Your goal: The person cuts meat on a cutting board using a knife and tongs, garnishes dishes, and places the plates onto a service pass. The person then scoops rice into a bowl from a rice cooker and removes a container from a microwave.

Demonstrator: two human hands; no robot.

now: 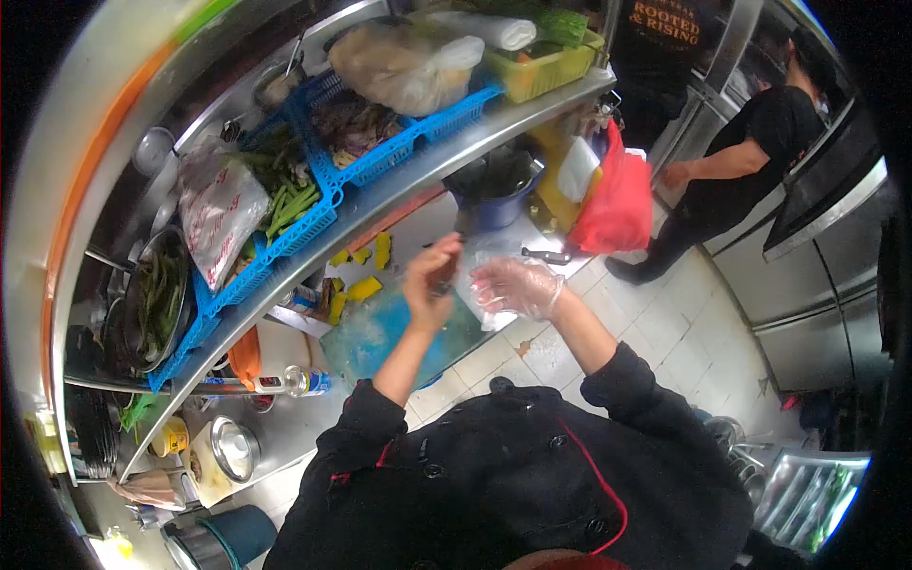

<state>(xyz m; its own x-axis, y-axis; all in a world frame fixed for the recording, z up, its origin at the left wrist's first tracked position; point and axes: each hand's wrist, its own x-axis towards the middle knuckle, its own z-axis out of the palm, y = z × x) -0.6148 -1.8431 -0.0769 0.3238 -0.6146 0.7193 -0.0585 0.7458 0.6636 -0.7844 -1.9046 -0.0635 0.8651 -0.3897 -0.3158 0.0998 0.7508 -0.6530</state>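
Near the board (366, 332), left hand (432, 277) half-curls; plastic-gloved right hand (521, 288) bends loosely.

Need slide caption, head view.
Right hand in a clear plastic glove, held beside the left hand, with a blue board and yellow pieces nearby.

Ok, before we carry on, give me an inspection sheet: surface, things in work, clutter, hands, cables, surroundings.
Surface: rectangular blue-green cutting board, pale marks on it, on a whitish worktop.
Things in work: chunky yellow pieces around the board's far-left edge; dark, narrow knife-like tool lying near a crumpled red plastic bag.
Clutter: that bag, a round blue tub, loaded blue plastic baskets on the steel shelf.
Hands: left hand bare, right hand in a clear plastic glove, both raised; any grip unclear.
Cables: nothing seen.
Surroundings: black-clothed person beside steel cabinets; pale floor tiles.
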